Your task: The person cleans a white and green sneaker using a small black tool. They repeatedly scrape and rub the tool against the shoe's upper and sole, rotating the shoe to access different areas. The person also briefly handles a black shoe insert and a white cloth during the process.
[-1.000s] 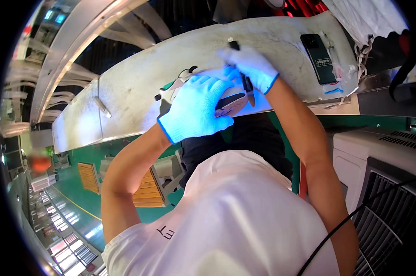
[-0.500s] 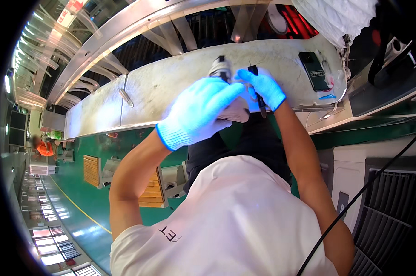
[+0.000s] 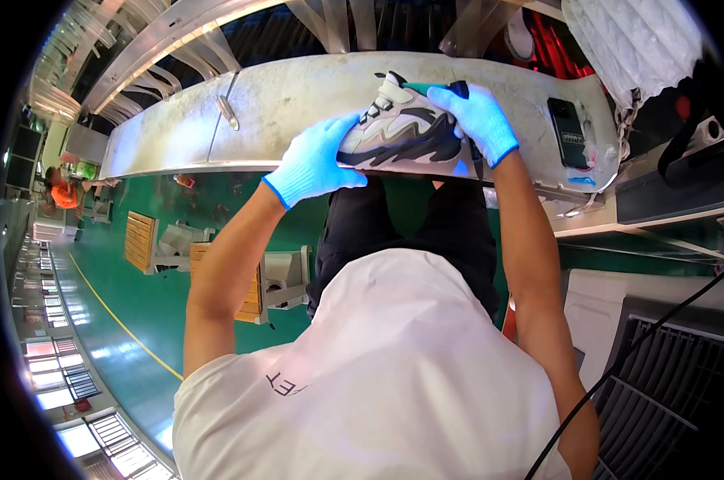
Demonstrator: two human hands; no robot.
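A white and grey sneaker (image 3: 398,132) with black zigzag trim and a dark sole stands sideways at the front edge of the pale workbench (image 3: 286,88). Its toe points left, and a green strip shows by its collar. My left hand (image 3: 314,160) grips the toe end, with the thumb low near the sole. At the heel is my right hand (image 3: 480,120), its fingers closed round a slim black hand tool (image 3: 460,89) while touching the back of the sneaker. Part of the tool hides behind the glove. Both hands wear white gloves tinted blue by light.
A dark phone (image 3: 568,132) lies on the bench to the right, beside a clear slim tube. A small metal tool (image 3: 227,112) rests further left. Slatted wooden seats (image 3: 140,242) stand on the green floor. A black cable (image 3: 630,356) crosses the lower right.
The sneaker, tilted up and blurred in my left hand before, now sits lengthwise on the bench edge. My left hand has shifted left to its toe; my right hand has come against its heel.
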